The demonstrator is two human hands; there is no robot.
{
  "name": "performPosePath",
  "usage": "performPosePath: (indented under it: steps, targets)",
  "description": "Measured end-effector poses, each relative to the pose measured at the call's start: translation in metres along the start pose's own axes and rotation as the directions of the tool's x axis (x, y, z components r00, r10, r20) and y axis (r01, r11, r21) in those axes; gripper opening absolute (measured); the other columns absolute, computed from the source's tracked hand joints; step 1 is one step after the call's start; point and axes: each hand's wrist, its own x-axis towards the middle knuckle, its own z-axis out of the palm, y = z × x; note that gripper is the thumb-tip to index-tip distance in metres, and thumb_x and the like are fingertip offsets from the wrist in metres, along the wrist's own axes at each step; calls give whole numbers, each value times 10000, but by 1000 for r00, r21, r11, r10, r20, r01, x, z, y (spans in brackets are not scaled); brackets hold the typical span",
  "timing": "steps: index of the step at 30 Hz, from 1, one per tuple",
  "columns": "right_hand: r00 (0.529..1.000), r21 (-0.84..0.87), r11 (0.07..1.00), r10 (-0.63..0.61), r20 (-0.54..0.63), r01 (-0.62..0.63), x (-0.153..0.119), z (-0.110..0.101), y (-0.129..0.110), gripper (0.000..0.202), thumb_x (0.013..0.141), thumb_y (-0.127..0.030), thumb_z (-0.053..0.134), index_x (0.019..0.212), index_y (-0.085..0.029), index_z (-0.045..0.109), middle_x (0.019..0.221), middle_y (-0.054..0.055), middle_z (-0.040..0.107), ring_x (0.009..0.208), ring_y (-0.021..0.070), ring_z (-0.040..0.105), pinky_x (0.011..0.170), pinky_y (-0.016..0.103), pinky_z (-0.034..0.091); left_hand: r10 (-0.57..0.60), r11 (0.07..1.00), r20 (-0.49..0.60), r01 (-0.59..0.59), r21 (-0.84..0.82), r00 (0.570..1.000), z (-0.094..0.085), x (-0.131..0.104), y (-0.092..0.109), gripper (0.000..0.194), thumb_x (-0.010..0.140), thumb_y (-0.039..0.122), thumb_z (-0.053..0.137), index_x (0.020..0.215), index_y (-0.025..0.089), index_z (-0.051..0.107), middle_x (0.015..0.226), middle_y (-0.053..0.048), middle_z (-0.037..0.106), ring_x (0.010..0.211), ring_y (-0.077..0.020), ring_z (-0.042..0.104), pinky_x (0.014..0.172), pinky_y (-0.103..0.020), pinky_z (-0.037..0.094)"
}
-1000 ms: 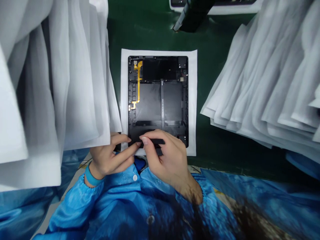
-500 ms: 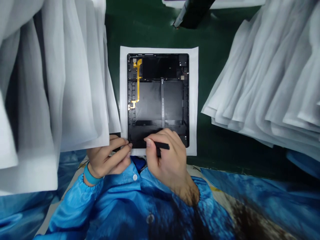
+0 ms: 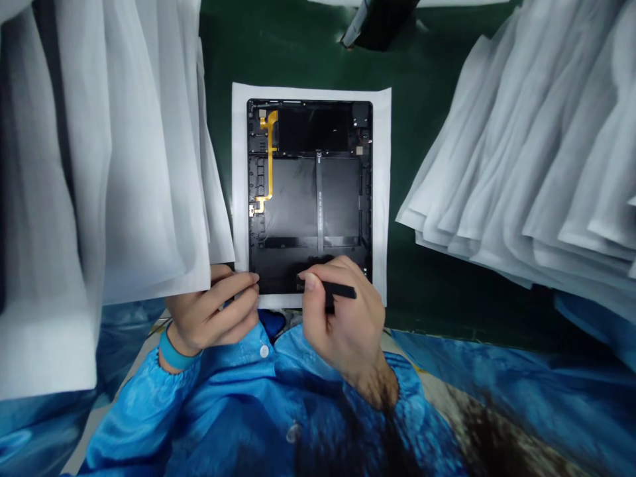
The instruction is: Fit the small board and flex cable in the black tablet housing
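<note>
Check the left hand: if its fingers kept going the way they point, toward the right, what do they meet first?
The left hand points at the near-left corner of the opened tablet back on its white sheet; it looks already at that edge. Farther along: the right hand holding a black tool.

Green bench [image 3: 427,278] bears a white sheet [image 3: 381,199]; white stacks [image 3: 536,152] flank it.

White sheet stacks [image 3: 114,152] and [image 3: 536,146] flank opened tablet [image 3: 311,192]; green strips between stay passable.

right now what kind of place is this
Probably an electronics assembly or repair bench: an opened tablet lies on a white sheet over a green mat, stacks of white sleeves alongside, and the person wears a blue smock.
</note>
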Motion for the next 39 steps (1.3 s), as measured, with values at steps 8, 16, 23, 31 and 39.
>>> performPosePath:
  steps: [8, 16, 23, 31, 39]
  targets:
    - [1000, 72, 997, 13, -6, -12, -2, -3, 1, 163, 921, -59, 516, 968, -210, 559, 794, 31, 650, 684, 172, 559, 626, 341, 476, -5, 998, 93, 0, 55, 996, -1, -6, -1, 369, 814, 182, 658, 1179, 229, 690, 931, -44, 696, 750, -174, 593, 690, -335, 554]
    - [999, 67, 998, 24, -47, -21, -5, -4, 2, 190, 910, -47, 529, 983, -221, 555, 812, 22, 644, 693, 170, 565, 628, 335, 481, -32, 998, 89, 27, 59, 995, 0, -6, 1, 401, 797, 166, 675, 1189, 248, 691, 960, -34, 678, 782, -167, 580, 716, -320, 543]
    - [998, 84, 996, 40, -58, -35, -4, -3, 1, 208, 906, -36, 524, 994, -223, 549, 810, 26, 625, 702, 170, 554, 617, 330, 475, -36, 998, 100, 32, 44, 994, -3, -3, 2, 393, 792, 148, 662, 1174, 231, 702, 945, -37, 680, 773, -184, 566, 703, -334, 525]
    - [998, 181, 983, 46, -52, -36, -8, -5, 4, 225, 912, -46, 525, 1021, -228, 600, 833, 30, 669, 692, 173, 572, 629, 343, 493, -37, 998, 102, 31, 60, 994, -2, -1, 1, 375, 801, 159, 661, 1166, 232, 708, 910, -35, 693, 756, -191, 594, 695, -344, 537]
    - [995, 310, 946, -104, 1, 98, -11, -6, 7, 254, 904, -60, 605, 1133, -157, 656, 858, 69, 704, 747, 187, 625, 648, 358, 530, -102, 995, 43, 102, -5, 994, -6, -4, 4, 187, 778, 110, 690, 959, 141, 656, 918, -87, 732, 772, -185, 693, 707, -315, 614]
